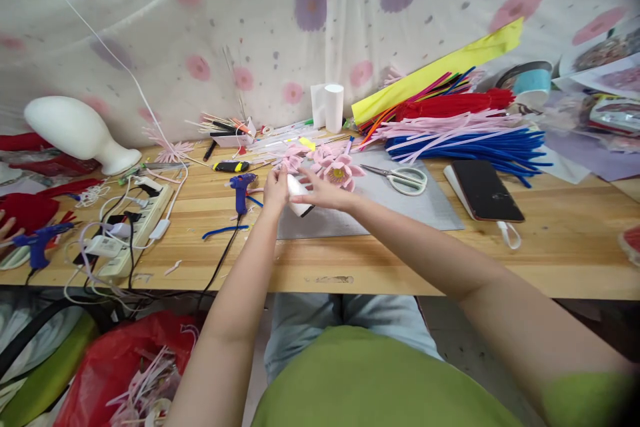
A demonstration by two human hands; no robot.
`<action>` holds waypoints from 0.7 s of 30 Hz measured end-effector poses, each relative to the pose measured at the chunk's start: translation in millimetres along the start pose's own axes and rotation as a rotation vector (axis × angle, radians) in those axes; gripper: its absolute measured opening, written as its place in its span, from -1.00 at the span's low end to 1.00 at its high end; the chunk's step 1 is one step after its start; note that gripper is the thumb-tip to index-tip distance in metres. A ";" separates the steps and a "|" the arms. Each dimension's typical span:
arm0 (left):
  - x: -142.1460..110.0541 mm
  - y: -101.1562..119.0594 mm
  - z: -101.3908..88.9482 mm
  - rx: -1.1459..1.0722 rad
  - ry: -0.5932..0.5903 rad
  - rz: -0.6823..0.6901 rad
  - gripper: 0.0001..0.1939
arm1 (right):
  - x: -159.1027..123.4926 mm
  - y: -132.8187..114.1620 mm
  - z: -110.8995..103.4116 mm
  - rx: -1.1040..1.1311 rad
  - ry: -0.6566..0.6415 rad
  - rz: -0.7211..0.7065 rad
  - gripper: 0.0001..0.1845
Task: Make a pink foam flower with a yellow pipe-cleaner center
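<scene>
My left hand (pixel 277 188) grips the left side of a white rounded, roughly cylindrical object (pixel 299 195) with a dark lower edge; its exact kind I cannot make out. From the other side, my right hand (pixel 327 193) holds the same object, thumb across its front and fingers over the top. Just behind the right hand are pink fuzzy flowers (pixel 340 172), one with a yellow-green centre. Under both hands lies a grey mat (pixel 420 213). Scissors (pixel 405 180) with pale handles rest on it to the right, and a blue glue gun (pixel 241 192) stands left of my left hand.
Bundles of blue (pixel 470 147) and pink pipe cleaners lie at the back right. A phone (pixel 487 190) leans nearby. Leftward are a power strip (pixel 145 230) with tangled cables, a white foam head (pixel 75 127), a second glue gun (pixel 40 243) and another person's hand (pixel 6 227).
</scene>
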State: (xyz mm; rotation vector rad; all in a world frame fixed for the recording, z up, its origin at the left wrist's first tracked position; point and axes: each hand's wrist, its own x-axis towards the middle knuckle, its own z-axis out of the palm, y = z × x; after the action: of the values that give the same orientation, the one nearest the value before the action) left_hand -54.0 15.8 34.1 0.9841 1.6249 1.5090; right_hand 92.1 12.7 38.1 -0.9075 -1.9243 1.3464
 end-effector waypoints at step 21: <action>-32.9 -8.7 4.8 -0.285 -0.288 -0.404 -0.65 | -25.6 21.5 -25.3 0.521 -0.018 0.318 -0.67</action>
State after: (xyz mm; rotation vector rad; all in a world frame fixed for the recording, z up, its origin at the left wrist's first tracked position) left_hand -35.0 -11.4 24.9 0.6342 1.2684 1.2162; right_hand 131.0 10.7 22.6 -0.9529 -1.3636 1.9241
